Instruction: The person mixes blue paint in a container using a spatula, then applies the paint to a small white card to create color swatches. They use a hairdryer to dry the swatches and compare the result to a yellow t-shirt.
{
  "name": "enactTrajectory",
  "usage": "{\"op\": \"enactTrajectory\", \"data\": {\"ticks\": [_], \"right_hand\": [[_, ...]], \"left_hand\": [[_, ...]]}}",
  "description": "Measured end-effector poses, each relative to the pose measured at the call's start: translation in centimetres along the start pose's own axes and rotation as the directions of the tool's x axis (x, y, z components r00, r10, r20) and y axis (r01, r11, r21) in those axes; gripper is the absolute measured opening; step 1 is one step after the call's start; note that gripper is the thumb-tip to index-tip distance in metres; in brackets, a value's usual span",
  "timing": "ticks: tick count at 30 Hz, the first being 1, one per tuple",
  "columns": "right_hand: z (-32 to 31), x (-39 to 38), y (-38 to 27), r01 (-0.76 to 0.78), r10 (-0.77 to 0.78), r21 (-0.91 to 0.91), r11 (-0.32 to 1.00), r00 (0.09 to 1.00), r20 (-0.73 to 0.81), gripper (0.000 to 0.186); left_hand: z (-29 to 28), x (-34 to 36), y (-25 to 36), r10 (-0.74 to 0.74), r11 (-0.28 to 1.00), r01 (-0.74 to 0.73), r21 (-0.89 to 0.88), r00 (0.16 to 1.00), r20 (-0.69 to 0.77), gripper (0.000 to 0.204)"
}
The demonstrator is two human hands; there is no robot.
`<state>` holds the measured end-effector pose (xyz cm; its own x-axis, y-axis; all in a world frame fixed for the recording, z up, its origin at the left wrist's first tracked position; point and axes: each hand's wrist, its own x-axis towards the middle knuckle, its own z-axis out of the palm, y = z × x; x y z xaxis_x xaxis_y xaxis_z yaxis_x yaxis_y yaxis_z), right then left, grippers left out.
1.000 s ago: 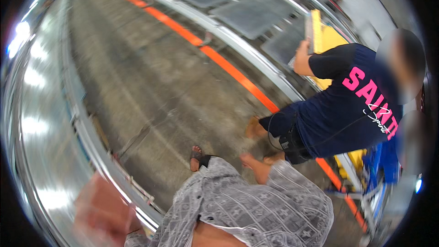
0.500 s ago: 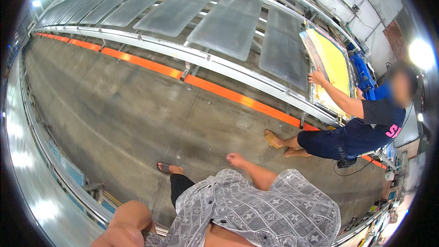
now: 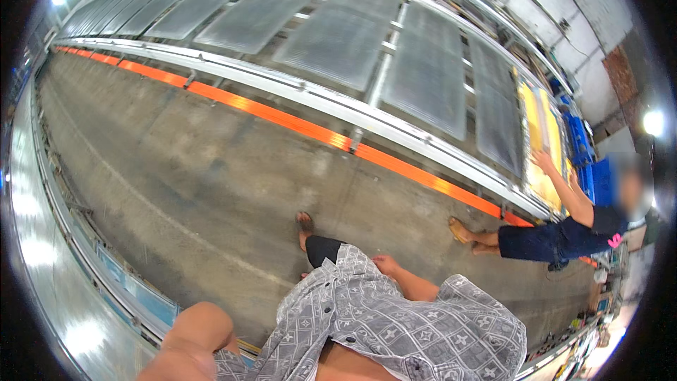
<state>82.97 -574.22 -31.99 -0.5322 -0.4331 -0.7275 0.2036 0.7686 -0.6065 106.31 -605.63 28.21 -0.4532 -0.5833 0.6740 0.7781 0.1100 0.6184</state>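
My right hand (image 3: 386,264) hangs at the front of my grey patterned shirt (image 3: 402,314), its fingers loosely curled, with nothing visible in it. My left arm (image 3: 201,328) is bent at the lower left, and its hand is out of view. Ahead runs a long printing table with a row of dark grey flat boards (image 3: 427,74), beyond the reach of my hands. At the right, another person in dark clothes (image 3: 536,240) leans over a framed yellow screen (image 3: 534,116), with a hand (image 3: 544,162) on it.
An orange rail (image 3: 282,118) runs along the table's near side, over a concrete floor (image 3: 176,162). A shiny metal-edged table (image 3: 42,261) lines my left. Blue equipment (image 3: 580,144) stands behind the yellow screen, near the wall.
My view has shifted, and the table and the other person sit farther right. My right hand has swung back towards my shirt. The other person's arm has moved across the screen.
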Motion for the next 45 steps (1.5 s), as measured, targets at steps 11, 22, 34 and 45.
{"op": "enactTrajectory", "data": {"ticks": [11,22,34,45], "right_hand": [[12.4,23.1,-44.8,0.479,-0.557,-0.513,0.712,0.830,0.002,0.033],[23.0,44.3,-96.1,0.360,-0.827,-0.808,0.466,0.502,-0.253,0.060],[22.1,54.3,-100.5,0.040,-0.567,-0.743,0.668,0.674,-0.474,0.045],[67.1,60.6,-156.8,0.802,-0.828,-0.244,0.545,0.561,-0.008,0.033]], "left_hand": [[-29.8,17.5,-6.5,0.403,0.889,-0.431,0.156,0.897,0.180,0.042],[-61.1,32.1,-4.6,0.476,0.630,-0.576,0.521,0.816,0.327,0.038],[-107.3,41.9,-3.4,-0.075,0.386,0.676,0.628,0.701,-0.709,0.024],[-146.4,48.5,-13.5,-0.103,0.062,0.790,0.610,0.612,-0.784,0.022]]}}
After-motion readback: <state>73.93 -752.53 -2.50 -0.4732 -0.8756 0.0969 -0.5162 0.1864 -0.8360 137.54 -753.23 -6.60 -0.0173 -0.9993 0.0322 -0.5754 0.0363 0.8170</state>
